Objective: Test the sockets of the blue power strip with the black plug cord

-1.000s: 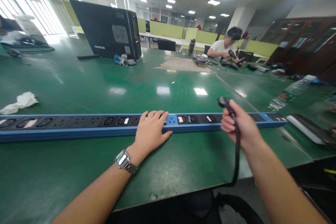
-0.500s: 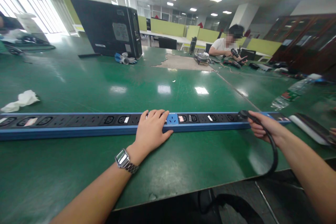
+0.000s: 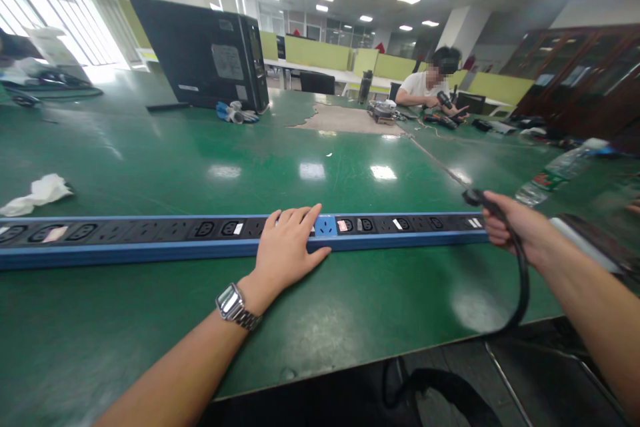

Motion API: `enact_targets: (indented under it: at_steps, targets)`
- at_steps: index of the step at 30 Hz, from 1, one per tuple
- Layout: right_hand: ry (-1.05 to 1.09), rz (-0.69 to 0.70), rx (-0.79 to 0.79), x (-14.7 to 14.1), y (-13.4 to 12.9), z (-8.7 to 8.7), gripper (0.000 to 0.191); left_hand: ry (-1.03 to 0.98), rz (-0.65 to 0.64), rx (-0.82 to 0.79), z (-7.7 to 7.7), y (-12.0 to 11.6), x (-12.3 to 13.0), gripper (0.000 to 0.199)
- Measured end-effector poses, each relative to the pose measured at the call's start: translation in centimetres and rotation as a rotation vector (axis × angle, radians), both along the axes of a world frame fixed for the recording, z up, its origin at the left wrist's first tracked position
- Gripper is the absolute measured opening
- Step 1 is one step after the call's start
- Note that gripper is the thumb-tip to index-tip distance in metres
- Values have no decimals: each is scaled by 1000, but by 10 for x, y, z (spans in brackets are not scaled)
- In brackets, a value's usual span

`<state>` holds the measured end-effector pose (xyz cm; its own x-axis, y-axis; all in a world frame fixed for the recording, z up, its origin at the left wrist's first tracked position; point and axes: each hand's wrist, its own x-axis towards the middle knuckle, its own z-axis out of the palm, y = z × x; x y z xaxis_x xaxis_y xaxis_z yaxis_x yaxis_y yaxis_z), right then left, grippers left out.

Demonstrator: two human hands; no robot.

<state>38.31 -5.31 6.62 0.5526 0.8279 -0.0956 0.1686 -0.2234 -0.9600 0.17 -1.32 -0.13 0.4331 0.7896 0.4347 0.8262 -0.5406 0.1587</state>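
A long blue and black power strip (image 3: 387,240) with a row of sockets lies across the green table. My left hand (image 3: 287,243) is closed over its middle beside the blue socket, fingers across the far edge and thumb along the near side. At the strip's right end, my right hand (image 3: 513,223) grips a black power plug (image 3: 471,197), whose head points left. The plug is raised just above the strip, apart from the sockets. Its thick black cord (image 3: 523,287) curves down from my hand past the table's front edge.
A black computer case (image 3: 200,53) stands at the back left, with gloves (image 3: 237,113) by it. Crumpled tissue (image 3: 43,192) lies left; a plastic bottle (image 3: 555,173) lies right. Across the table (image 3: 320,293), a person (image 3: 425,88) holds a dark tool.
My right hand has lifted the plug up off the strip and slightly to the right, uncovering sockets there. My left hand stays on the strip.
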Motion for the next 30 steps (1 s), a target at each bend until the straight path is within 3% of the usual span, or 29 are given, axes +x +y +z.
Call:
enact_targets:
  at_steps: [3,6,8,10,13,16,19,21,24,30]
  targets:
    - [22,104,-17,-62,1,20,37,-123,-35,25,0,-1,1,81]
    - [-75,602,-91,-143,-8,29,28,-257,-104,53,0,-2,2,80]
    - [11,793,27,-185,-16,35,20,-323,-156,73,1,0,-3,64]
    - [118,811,202,-207,-22,40,29,-396,-133,121,4,3,-14,46]
    - [154,677,320,-205,-22,29,29,-513,69,186,12,10,-43,42]
    - [81,549,196,-183,-16,-13,30,-496,198,36,17,15,-77,41]
    - [41,456,55,-165,-15,-63,34,-391,135,-136,17,19,-98,38]
    - [20,429,42,-159,-18,-86,34,-307,75,-206,17,20,-103,40]
    - [-31,443,86,-156,-25,-99,34,-174,-2,-291,21,23,-103,44]
    - [-151,493,120,-158,-30,-101,35,30,-106,-370,37,33,-108,49]
